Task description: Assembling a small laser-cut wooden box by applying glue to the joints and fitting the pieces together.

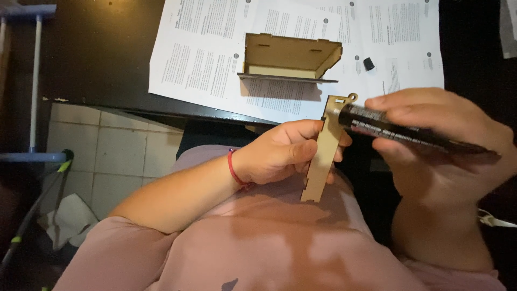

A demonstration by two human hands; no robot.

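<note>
Pink fabric (258, 248) fills the foreground, and above it the left hand (280, 153) pinches a flat, notched wooden panel (323, 156), its long axis near upright, the small ringed tab at top. Across that top end the right hand (441, 140) grips a glossy black tube (409, 132), lying almost level with its tip touching the wood. Beyond, a half-built wooden box (288, 56) sits on printed sheets (204, 54) beside a small black cap (369, 63).
</note>
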